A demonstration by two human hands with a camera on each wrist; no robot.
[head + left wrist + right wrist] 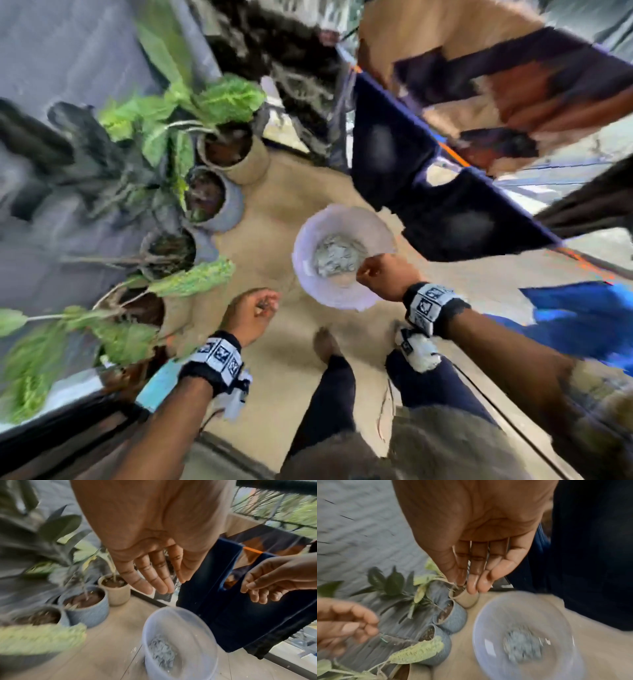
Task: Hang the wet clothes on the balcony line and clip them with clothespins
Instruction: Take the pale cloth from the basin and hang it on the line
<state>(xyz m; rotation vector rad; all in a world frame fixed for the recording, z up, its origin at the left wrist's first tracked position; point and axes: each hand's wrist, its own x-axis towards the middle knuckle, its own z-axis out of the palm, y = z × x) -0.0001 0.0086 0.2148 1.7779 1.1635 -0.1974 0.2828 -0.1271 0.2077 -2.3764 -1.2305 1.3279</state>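
Right hand [383,275], fingers loosely extended and holding nothing, should dip straight into the clothespin bucket [308,250] at 12 o'clock; left hand's [251,313] grip likewise slack.

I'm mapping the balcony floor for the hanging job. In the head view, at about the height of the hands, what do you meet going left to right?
Potted plants → left hand → white bucket of clothespins → right hand → blue cloth.
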